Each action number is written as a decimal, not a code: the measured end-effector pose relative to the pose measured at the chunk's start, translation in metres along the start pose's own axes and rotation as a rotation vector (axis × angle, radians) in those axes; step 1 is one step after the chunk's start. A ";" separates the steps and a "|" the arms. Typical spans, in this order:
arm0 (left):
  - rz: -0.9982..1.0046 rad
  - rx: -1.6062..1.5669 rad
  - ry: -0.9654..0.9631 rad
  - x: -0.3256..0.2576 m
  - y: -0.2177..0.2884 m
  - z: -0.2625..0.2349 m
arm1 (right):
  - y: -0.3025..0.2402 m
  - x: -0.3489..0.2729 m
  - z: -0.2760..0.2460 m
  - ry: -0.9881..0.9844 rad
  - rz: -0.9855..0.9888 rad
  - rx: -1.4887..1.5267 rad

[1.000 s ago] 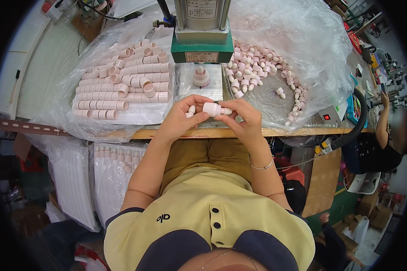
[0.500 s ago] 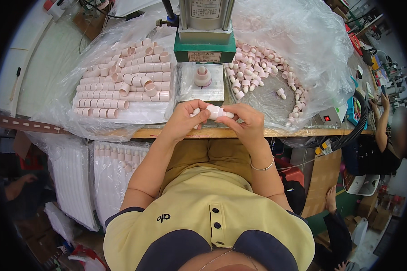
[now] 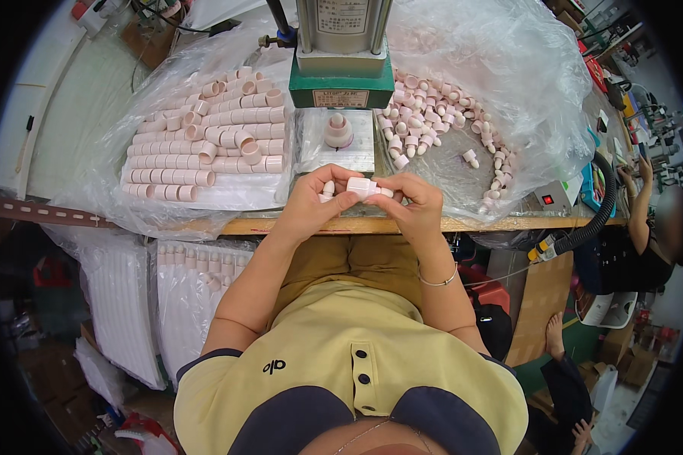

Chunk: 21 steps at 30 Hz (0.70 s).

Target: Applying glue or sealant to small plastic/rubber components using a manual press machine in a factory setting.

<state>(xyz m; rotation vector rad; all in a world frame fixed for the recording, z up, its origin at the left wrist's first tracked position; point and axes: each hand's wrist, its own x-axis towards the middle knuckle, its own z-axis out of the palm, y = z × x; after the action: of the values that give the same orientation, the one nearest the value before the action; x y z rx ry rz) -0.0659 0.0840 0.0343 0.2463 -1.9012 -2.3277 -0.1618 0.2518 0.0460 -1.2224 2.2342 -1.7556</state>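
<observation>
Both hands meet over the front edge of the workbench. My left hand and my right hand together hold a pale pink tube piece level between their fingertips. A small rounded pink cap also sits in the fingers of my left hand. Straight ahead a pink piece stands on the metal plate of a green press.
Stacked pink tubes lie on clear plastic at the left. A loose heap of small pink caps lies on plastic at the right. White bags of tubes hang under the bench. Another person sits at the far right.
My hands stay together at the bench edge with the pink tube piece; the fingers have shifted slightly around it. A person's hand seen at the lower left earlier is gone.
</observation>
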 end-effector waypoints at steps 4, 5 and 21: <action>0.128 0.142 0.014 -0.001 0.000 0.001 | 0.002 -0.006 0.007 0.003 0.155 0.123; 0.059 0.127 0.025 -0.001 0.002 0.003 | 0.001 -0.006 0.009 0.019 0.099 0.121; 0.170 0.068 0.612 0.073 0.011 -0.045 | 0.015 0.097 0.045 0.020 -0.010 -0.341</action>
<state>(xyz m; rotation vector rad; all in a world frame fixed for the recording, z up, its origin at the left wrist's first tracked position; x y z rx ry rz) -0.1279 0.0240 0.0330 0.6829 -1.6134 -1.7973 -0.2148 0.1585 0.0574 -1.2735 2.6215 -1.4333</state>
